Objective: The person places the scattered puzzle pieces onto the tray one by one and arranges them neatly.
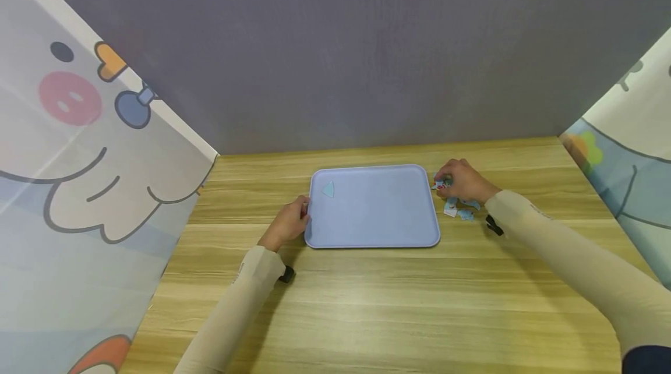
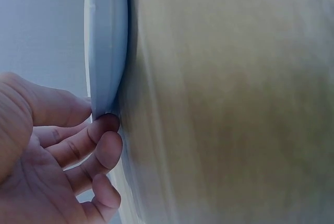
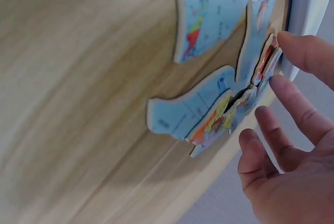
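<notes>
In the head view a pale blue tray (image 1: pixel 374 211) lies on the table with a light blue puzzle piece (image 1: pixel 328 189) inside, near its upper left corner. My left hand (image 1: pixel 289 221) is at the tray's left side; the left wrist view shows thumb and index finger pinching the rim (image 2: pixel 108 41). Beyond the tray's right edge, my right hand (image 1: pixel 461 180) pinches a small map puzzle piece (image 3: pixel 265 59) with a red patch between thumb and index finger. More map puzzle pieces lie beside and under that hand, including a curved one (image 3: pixel 190 101) and a larger one (image 3: pixel 211 12).
The wood-grain table (image 1: pixel 367 304) meets a grey panel (image 1: pixel 367 53) at the back. Cartoon-printed walls (image 1: pixel 78 187) stand on both sides. Puzzle pieces (image 1: pixel 465 214) lie close to the right forearm, and a black wrist strap (image 1: pixel 494 225) shows beneath its sleeve.
</notes>
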Available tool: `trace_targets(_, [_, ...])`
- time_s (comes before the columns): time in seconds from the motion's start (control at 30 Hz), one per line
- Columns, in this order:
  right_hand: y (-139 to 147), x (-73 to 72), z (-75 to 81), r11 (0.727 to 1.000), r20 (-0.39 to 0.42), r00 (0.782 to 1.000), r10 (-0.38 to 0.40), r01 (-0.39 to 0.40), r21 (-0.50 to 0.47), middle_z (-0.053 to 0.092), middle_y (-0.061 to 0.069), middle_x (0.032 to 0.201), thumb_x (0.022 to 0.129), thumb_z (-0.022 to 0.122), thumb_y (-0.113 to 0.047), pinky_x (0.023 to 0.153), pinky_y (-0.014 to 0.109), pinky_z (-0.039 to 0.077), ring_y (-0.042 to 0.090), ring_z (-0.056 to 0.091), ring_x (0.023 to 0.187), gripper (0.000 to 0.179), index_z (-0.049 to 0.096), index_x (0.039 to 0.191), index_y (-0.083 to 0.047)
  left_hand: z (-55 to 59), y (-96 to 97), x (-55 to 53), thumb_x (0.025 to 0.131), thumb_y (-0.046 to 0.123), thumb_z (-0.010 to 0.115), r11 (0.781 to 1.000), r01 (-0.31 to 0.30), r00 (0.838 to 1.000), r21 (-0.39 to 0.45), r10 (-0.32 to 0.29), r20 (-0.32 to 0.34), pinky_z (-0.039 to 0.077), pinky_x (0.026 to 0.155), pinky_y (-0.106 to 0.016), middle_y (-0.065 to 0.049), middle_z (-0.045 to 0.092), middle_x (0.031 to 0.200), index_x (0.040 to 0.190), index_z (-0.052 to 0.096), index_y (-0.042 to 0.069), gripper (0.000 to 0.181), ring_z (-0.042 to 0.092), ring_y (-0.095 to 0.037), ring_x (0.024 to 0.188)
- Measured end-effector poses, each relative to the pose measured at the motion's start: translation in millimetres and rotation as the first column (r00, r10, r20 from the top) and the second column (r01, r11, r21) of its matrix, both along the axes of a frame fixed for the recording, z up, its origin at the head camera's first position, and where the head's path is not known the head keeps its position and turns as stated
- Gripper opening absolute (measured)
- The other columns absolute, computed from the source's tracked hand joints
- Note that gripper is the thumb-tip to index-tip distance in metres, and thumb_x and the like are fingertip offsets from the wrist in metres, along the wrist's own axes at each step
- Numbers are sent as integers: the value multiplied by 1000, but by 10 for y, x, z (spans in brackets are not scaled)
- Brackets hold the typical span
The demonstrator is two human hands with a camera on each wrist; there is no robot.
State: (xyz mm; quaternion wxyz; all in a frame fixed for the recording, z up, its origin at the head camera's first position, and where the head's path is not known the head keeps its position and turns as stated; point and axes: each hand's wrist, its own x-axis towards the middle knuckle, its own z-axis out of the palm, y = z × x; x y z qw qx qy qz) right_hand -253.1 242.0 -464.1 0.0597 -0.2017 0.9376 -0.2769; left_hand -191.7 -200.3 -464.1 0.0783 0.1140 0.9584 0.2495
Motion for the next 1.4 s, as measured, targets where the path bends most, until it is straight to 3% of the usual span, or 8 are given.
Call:
trace_targets(0.53, [8,-47,-22,998,57,996,-68,68,-8,55,20,111,77,79,-19,89,52,34,37,41,105,37,66,106,-1,-9,6,1,89,2,60,1000,-8,1000,-4,8,2,47,70,-35,-8,58,87,128,48,-4,41,54,-20,74])
trace_targets(0.87, [35,-96,79,994,-14,994,-112,112,-20,57,22,112,72,82,-17,91,54,33,41,41,108,35,68,100,-1,7,12,9,89,2,60,1000,3,1000,-3,-3,-9,47,69,-34,-7,58,85,127,48,-4,41,54,-19,72])
trace_targets(1.0, [39,-110,130,995,-52,994,-96,95,-36,57,20,114,72,82,-17,93,53,32,40,42,111,34,68,99,-3,10,10,6,89,1,59,1000,4,1000,-1,-4,-11,47,67,-33,-7,58,84,128,48,-5,41,54,-19,71])
trace_targets(1.23, [-119,-80,222,997,-170,985,7,-21,-80,63,15,104,70,84,-14,96,52,30,38,49,105,32,70,95,-1,13,10,3,89,1,59,1000,-5,1000,7,5,-2,47,66,-32,-6,57,83,128,48,-4,41,53,-18,71])
trace_targets(1.4, [-275,-72,250,995,-178,983,35,-51,-81,62,14,105,68,85,-11,98,50,27,36,48,107,31,71,94,-2,12,13,4,89,1,60,1000,4,1000,5,-3,-14,47,66,-33,-6,57,82,128,48,-5,41,53,-18,70])
